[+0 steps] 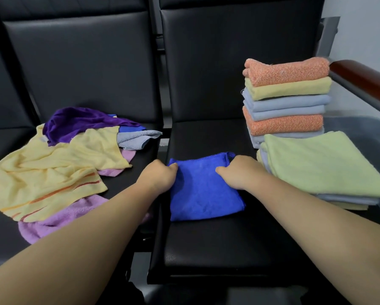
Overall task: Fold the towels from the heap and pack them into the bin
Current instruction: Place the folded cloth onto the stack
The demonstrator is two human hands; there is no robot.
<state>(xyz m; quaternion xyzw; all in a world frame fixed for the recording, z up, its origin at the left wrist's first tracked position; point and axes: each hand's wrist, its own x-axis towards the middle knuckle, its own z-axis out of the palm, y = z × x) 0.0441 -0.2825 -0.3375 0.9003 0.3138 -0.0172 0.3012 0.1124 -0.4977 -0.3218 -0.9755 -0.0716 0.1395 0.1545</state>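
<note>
Here, left hand [160,179] and right hand [239,170] grip the blue towel [204,194].

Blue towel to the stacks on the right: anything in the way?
Nothing visible. The left hand and right hand grip the blue towel; only bare seat lies between it and the green-topped stack.

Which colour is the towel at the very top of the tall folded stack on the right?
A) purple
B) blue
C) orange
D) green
C: the orange towel lies highest, directly on a yellow towel.
</note>
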